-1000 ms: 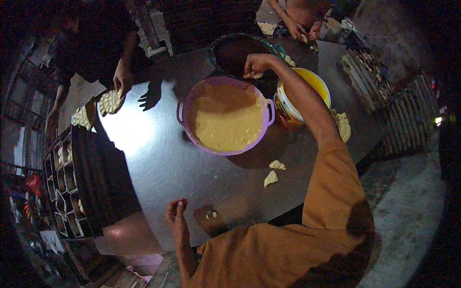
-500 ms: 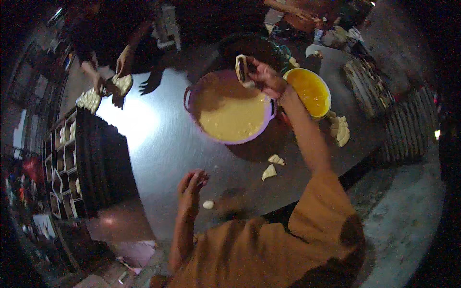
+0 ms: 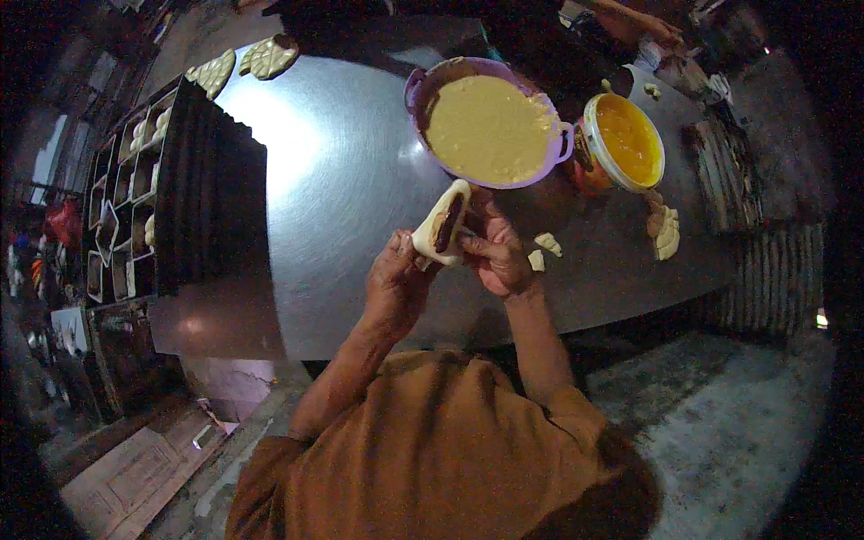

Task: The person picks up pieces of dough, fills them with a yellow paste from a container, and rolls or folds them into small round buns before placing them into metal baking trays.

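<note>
Between my hands is a pale piece of dough (image 3: pixel 439 225) with a dark brown filling lying along its middle. My left hand (image 3: pixel 399 267) grips its lower left edge with the fingertips. On the other side, my right hand (image 3: pixel 497 247) holds it with the thumb near the filling; some of its fingers are hidden behind the dough. Beyond my hands stands a purple two-handled basin (image 3: pixel 498 183) with a pale yellow mixture (image 3: pixel 490 126) in it. Small dough scraps (image 3: pixel 547 244) lie on the metal table to the right of my right hand.
A tub (image 3: pixel 661 175) of orange-yellow paste stands right of the basin. Near it lies a clump of dough pieces (image 3: pixel 666 232). A dark rack (image 3: pixel 216 189) with pale dough balls in compartments is on the left. Two lumpy dough slabs (image 3: pixel 270 58) lie at the table's far left.
My right hand has come back from over the basin with the filled dough. My left hand has moved up and taken hold of it. The other person's hands at far left are out of sight.
</note>
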Demonstrator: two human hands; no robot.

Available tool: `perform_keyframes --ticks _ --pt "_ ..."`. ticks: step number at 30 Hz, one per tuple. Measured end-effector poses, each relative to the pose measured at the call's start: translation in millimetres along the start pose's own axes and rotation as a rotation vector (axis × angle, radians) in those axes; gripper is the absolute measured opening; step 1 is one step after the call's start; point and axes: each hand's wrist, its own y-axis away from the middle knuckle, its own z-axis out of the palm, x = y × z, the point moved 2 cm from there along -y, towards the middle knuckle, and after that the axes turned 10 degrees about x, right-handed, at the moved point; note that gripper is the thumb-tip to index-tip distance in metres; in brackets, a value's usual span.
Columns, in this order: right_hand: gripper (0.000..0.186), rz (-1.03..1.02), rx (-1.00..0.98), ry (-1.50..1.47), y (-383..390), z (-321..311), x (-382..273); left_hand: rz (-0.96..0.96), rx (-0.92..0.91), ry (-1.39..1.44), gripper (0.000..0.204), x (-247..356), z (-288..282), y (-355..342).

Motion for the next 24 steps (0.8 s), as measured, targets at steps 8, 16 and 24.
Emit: perform_keyframes --ticks 8,16,24 --pt "0.045 -0.861 -0.063 1.191 27.2 24.0 10.4 0.359 -0.056 -0.196 0.026 8.1 -30.1 0.2" --pt "0.043 -1.081 -0.245 1.723 46.8 41.7 -3.5 0.391 0.022 -0.479 0.017 34.3 -17.9 24.6" --pt "0.022 -0.768 -0.462 1.377 20.3 49.0 -34.2 0.208 -0.138 -0.654 0.024 52.8 -17.5 35.2"
